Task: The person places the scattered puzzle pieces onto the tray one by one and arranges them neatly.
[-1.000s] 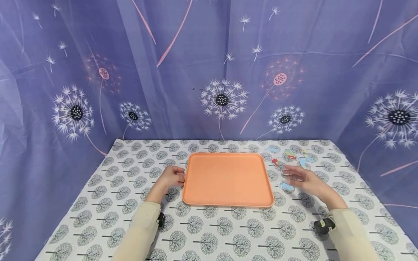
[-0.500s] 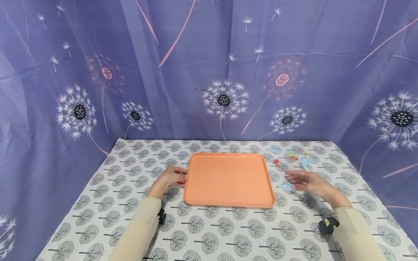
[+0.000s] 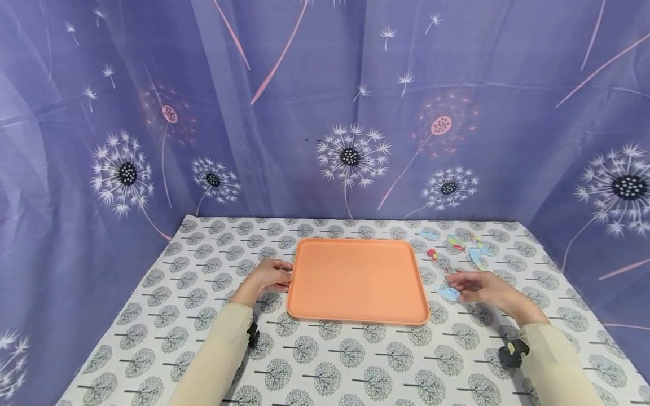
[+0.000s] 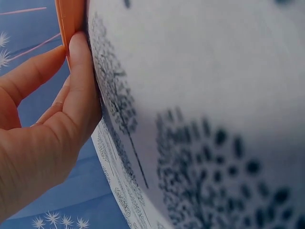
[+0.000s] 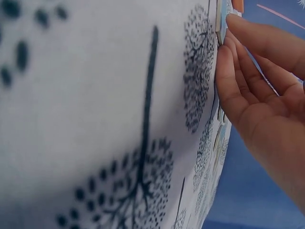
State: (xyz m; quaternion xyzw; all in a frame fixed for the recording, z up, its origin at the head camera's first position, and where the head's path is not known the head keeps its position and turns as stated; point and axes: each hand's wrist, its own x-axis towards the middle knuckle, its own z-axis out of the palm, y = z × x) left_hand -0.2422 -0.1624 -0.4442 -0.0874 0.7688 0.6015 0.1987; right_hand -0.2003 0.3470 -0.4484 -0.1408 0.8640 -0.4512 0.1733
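An orange rectangular tray (image 3: pixel 358 281) lies flat on the patterned cloth. My left hand (image 3: pixel 269 277) is at its left side, and in the left wrist view the thumb and a finger pinch the tray's rim (image 4: pixel 71 16). Right of the tray lies a flat light-blue puzzle piece (image 3: pixel 448 293). My right hand (image 3: pixel 479 286) holds this piece at its right edge; in the right wrist view the thumb is on top of the piece (image 5: pixel 221 21) and a fingertip is at its edge. The other right fingers bend loosely behind.
Several more flat pieces lie farther back on the right: a red one (image 3: pixel 431 254), a green and red one (image 3: pixel 456 243) and light-blue ones (image 3: pixel 477 259). White cloth with grey trees (image 3: pixel 350 355) covers the table. A purple dandelion curtain (image 3: pixel 284 141) hangs behind.
My right hand has come nearer and lower, from above the light-blue piece to its edge. The left hand has closed onto the tray's rim. The head view has shifted slightly.
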